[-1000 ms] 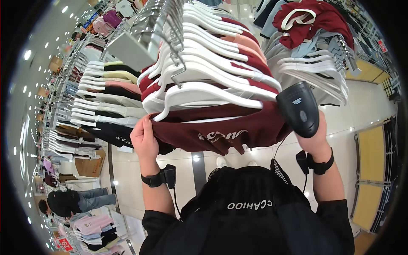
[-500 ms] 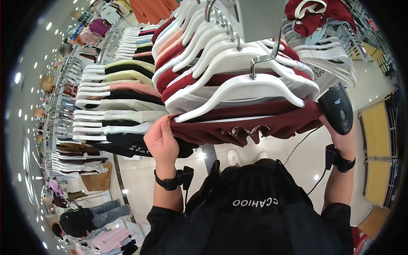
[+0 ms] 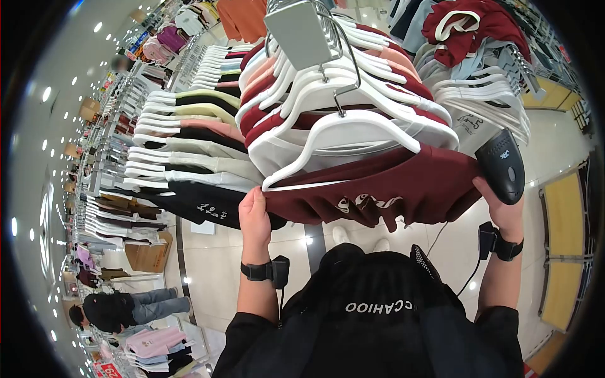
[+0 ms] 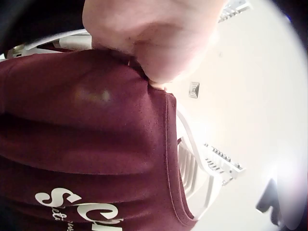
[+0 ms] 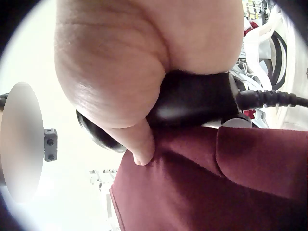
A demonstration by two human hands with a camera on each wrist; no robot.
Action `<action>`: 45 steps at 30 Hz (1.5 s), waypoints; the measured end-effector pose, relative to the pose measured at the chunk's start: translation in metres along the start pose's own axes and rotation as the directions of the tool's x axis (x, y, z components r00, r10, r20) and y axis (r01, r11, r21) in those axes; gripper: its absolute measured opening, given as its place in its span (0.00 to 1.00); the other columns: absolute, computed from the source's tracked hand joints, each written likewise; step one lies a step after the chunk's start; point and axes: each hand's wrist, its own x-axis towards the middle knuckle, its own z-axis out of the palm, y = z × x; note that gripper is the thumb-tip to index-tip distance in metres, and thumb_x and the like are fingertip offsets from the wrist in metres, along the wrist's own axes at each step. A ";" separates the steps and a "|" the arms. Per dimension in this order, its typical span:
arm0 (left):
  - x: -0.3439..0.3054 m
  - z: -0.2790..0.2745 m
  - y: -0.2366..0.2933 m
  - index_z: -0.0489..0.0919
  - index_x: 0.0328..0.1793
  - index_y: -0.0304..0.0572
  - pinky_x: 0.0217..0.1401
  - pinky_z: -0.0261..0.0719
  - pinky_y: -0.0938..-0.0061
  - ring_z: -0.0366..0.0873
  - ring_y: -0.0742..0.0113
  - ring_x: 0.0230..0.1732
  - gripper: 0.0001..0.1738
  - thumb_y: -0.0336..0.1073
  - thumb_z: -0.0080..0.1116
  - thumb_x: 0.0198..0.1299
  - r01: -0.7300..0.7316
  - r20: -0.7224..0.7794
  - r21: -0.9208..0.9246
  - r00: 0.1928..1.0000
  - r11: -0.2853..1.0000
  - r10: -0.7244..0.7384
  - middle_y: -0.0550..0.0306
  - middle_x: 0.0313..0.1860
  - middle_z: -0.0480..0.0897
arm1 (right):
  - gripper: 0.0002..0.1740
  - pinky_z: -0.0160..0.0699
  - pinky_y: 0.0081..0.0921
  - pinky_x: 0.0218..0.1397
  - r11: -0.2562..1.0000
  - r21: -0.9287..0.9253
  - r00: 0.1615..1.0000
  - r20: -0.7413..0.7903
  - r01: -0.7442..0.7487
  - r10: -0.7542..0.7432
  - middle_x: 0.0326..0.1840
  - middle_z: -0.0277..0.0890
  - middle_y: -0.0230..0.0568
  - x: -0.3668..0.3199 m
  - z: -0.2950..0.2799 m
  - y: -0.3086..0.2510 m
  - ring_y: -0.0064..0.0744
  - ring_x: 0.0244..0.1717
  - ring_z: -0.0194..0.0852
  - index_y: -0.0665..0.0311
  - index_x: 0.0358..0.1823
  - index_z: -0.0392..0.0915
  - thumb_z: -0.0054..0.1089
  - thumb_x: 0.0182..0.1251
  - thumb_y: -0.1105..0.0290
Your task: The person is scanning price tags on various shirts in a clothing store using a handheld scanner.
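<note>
A maroon sweatshirt with cream lettering is stretched between both hands at the front of a garment rack. My left hand pinches its left shoulder, beside the end of a white hanger that lies in the neckline and hangs by its metal hook. In the left wrist view the fingertips are hidden behind the hand and cloth. My right hand grips a black barcode scanner, its cable trailing below. In the right wrist view, the thumb of that hand presses on the sweatshirt's other shoulder.
Close behind hang several white hangers with maroon, pink and grey tops on the rack arm. More clothes hang to the left. At right, a maroon garment lies over another rack with white hangers. A person stands far left.
The view swung and shifted. The sweatshirt's right shoulder, with the scanner hand, sits farther out from the hanger's right end than one second ago. Both hands keep their hold.
</note>
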 end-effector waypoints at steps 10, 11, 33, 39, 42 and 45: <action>-0.006 0.022 -0.037 0.81 0.49 0.35 0.46 0.76 0.78 0.80 0.75 0.42 0.17 0.41 0.46 0.76 0.345 0.177 -0.049 0.926 0.937 -0.332 0.59 0.44 0.85 | 0.17 0.79 0.25 0.40 0.990 0.125 0.979 0.203 -0.061 0.035 0.36 0.83 0.36 0.007 0.012 -0.009 0.23 0.35 0.78 0.69 0.43 0.81 0.76 0.52 0.77; -0.012 0.024 -0.040 0.82 0.45 0.37 0.42 0.73 0.80 0.76 0.79 0.37 0.17 0.40 0.46 0.76 0.302 0.227 -0.017 0.930 0.953 -0.290 0.65 0.38 0.84 | 0.16 0.78 0.25 0.39 0.994 0.105 0.978 0.206 -0.044 0.021 0.36 0.83 0.36 0.008 0.014 -0.003 0.23 0.34 0.78 0.68 0.43 0.81 0.75 0.53 0.78; -0.054 0.107 0.023 0.74 0.46 0.40 0.37 0.73 0.82 0.74 0.77 0.31 0.12 0.36 0.65 0.64 0.151 0.628 0.107 0.756 0.983 -0.185 0.68 0.27 0.72 | 0.22 0.80 0.33 0.45 0.941 0.336 0.836 0.504 0.040 -0.216 0.43 0.83 0.47 -0.068 0.032 0.012 0.45 0.39 0.84 0.69 0.47 0.79 0.72 0.50 0.68; -0.058 0.143 0.049 0.78 0.57 0.45 0.41 0.77 0.76 0.80 0.69 0.34 0.32 0.44 0.79 0.46 -0.108 0.810 0.332 0.542 0.937 -0.225 0.59 0.35 0.82 | 0.24 0.81 0.35 0.44 0.884 0.463 0.783 0.575 -0.072 -0.237 0.45 0.82 0.48 -0.053 0.066 -0.020 0.48 0.42 0.83 0.70 0.49 0.79 0.72 0.51 0.65; -0.059 0.136 0.041 0.79 0.57 0.44 0.42 0.78 0.73 0.82 0.66 0.35 0.32 0.45 0.78 0.46 -0.190 0.787 0.397 0.574 0.898 -0.226 0.57 0.41 0.85 | 0.24 0.81 0.34 0.46 0.891 0.324 0.714 0.537 0.317 -0.449 0.46 0.82 0.49 -0.052 0.065 -0.009 0.48 0.43 0.84 0.69 0.50 0.79 0.71 0.52 0.66; -0.062 0.140 0.050 0.81 0.50 0.42 0.40 0.78 0.71 0.82 0.63 0.35 0.24 0.42 0.76 0.48 -0.181 0.774 0.351 0.608 0.919 -0.176 0.56 0.41 0.85 | 0.23 0.81 0.33 0.49 0.910 0.412 0.710 0.628 0.044 -0.318 0.48 0.83 0.48 -0.057 0.068 -0.003 0.47 0.46 0.84 0.69 0.50 0.80 0.71 0.54 0.67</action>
